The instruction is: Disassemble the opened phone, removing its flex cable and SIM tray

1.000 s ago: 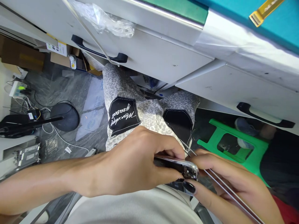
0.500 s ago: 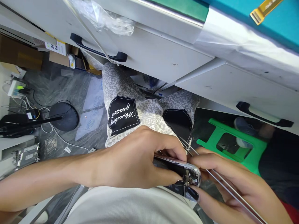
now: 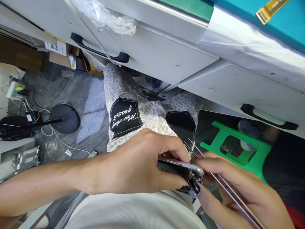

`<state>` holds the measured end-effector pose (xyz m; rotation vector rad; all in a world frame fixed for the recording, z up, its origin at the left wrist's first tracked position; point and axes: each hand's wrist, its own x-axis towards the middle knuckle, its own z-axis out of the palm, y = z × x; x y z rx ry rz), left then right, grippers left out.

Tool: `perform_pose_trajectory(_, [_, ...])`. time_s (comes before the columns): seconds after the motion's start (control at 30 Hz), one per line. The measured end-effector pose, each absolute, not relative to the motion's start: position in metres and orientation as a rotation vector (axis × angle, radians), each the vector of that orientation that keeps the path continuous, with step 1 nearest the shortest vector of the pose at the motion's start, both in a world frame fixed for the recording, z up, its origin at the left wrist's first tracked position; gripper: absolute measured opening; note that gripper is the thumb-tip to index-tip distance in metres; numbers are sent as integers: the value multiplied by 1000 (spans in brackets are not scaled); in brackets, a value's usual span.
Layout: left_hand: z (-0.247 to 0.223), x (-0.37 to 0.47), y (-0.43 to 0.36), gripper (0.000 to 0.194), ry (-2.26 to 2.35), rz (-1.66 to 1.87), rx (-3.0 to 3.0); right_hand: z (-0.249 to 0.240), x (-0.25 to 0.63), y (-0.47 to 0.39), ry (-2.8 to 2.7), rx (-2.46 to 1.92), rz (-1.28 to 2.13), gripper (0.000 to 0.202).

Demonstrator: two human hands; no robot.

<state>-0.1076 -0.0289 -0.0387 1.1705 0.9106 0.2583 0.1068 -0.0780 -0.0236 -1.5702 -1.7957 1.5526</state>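
My left hand (image 3: 133, 162) is closed round an opened smartphone (image 3: 177, 168) with a shiny metal frame, held low in front of my body. Small inner parts show at the phone's right end. Long thin metal tweezers (image 3: 240, 201) lie across my right hand (image 3: 240, 187), whose fingers are curled round them. The tweezers' points stick out beyond my right forefinger, apart from each other and past the phone's far edge. My right thumb presses on the phone's exposed end, close to my left thumb. Most of the phone's face is hidden behind my left hand.
White drawers with black handles (image 3: 269, 117) stand in front of my knees. A gold flex cable (image 3: 264, 15) lies on the teal mat (image 3: 233, 8) above. To the right is a green stool (image 3: 257, 162); on the left floor are a round black base (image 3: 69, 119), cables and boxes.
My right thumb has moved up and slightly left onto the phone's exposed end. The dark piece below the phone shows less now. The tweezers have shifted slightly, and my left hand has barely moved.
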Motion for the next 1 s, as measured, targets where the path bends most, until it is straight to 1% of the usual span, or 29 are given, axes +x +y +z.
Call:
perform_pose_trajectory(0.27, [-38, -106, -30, 11, 939, 223, 1179, -26, 105, -81, -1810, -1585, 1526, 27])
perform_pose_trajectory(0.5, [-38, -106, -32, 3, 931, 254, 1165, -22, 104, -78, -1875, -1560, 1505, 29])
perform_pose_trajectory(0.67, [-37, -107, -34, 7, 943, 247, 1206, -19, 102, -80, -1817, -1603, 1492, 26])
perform_pose_trajectory(0.83, [-36, -108, -34, 8, 963, 291, 1290, -19, 105, -84, -1752, -1616, 1552, 26])
perform_pose_trajectory(1.0, [-34, -107, -40, 11, 985, 329, 1364, -23, 110, -80, -1877, -1537, 1502, 25])
